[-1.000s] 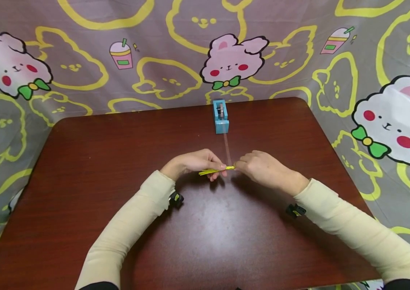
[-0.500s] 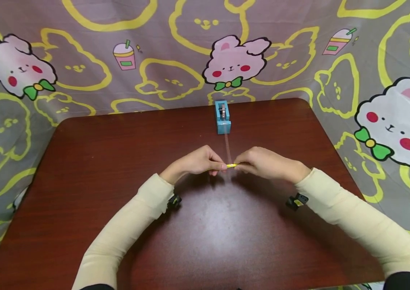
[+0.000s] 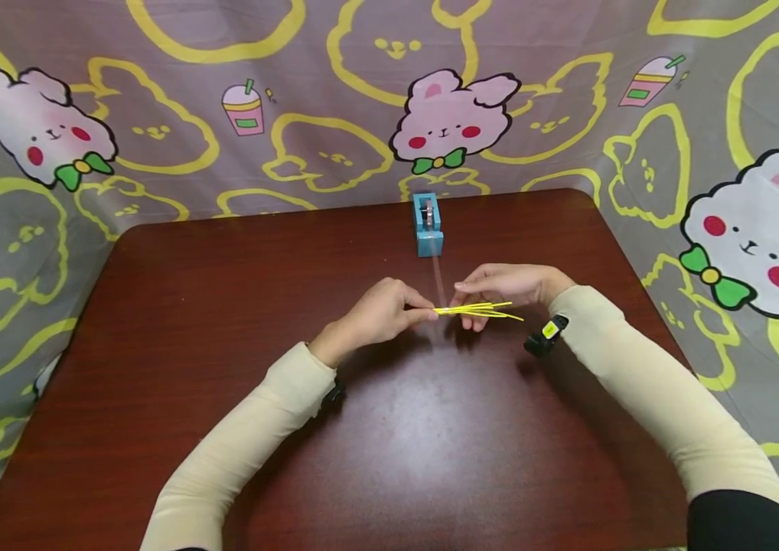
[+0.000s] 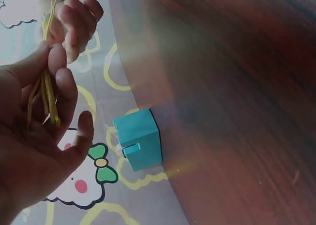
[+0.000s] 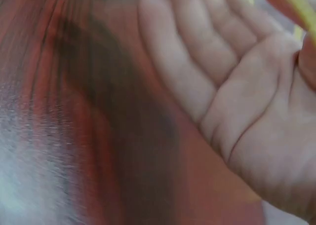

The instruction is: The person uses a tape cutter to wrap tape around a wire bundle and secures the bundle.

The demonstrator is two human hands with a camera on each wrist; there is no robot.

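My left hand [image 3: 379, 310] pinches a bundle of thin yellow strands [image 3: 475, 310] between thumb and fingertips. The strands fan out to the right in the head view; their other ends lie along my palm in the left wrist view. A strip of clear tape [image 3: 438, 279] runs from the blue tape dispenser [image 3: 428, 243] down to the bundle near my left fingertips. My right hand [image 3: 506, 285] is behind and beside the loose ends, palm turned up. Its fingers are extended and loosely bent in the right wrist view; whether they touch the strands I cannot tell.
The dispenser stands upright near the back edge of the dark red-brown table [image 3: 224, 306]. A patterned cloth [image 3: 334, 76] hangs behind the table and along its sides. Small black wrist cameras [image 3: 542, 340] sit on the forearms.
The right hand has let go of the bundle's right part, turned its palm up and moved right. The strands, mostly hidden before, now fan out rightward. The tape stays stretched from the dispenser.
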